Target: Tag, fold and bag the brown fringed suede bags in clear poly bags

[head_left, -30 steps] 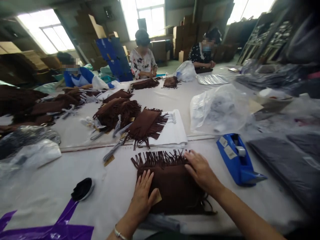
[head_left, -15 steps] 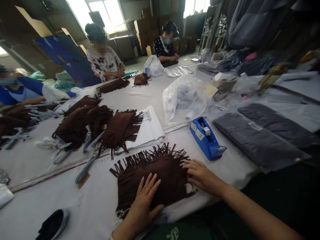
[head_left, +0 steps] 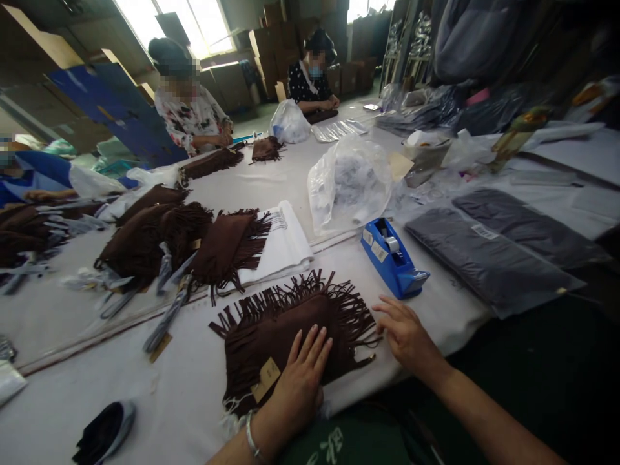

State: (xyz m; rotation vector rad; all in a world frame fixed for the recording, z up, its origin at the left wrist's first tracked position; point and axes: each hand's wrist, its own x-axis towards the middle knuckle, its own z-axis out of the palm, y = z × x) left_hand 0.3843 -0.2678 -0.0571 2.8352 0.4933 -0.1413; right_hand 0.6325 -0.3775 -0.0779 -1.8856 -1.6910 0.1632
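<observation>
A dark brown fringed bag (head_left: 271, 329) lies flat on the white table in front of me, its fringe spread along the far and right edges. My left hand (head_left: 303, 371) rests palm down on the bag with its fingers stretched out. Beside that hand, a tan paper tag (head_left: 265, 380) lies on the bag. To the right, my right hand (head_left: 404, 332) is just off the fringe, fingers partly bent and apart, holding nothing. Metal hardware shows at the bag's right edge. A blue tape dispenser (head_left: 392, 258) stands just beyond my right hand.
More brown fringed bags (head_left: 155, 239) are piled at the left, one on a white cloth (head_left: 283, 242). A clear plastic bag (head_left: 349, 184) of scraps stands behind the dispenser. Grey bagged garments (head_left: 484, 252) lie right. Two people (head_left: 188, 110) work across the table; another is far left.
My left hand has slid right across the bag, uncovering the tan tag. My right hand has moved off the fringe to the right. The camera view has shifted slightly.
</observation>
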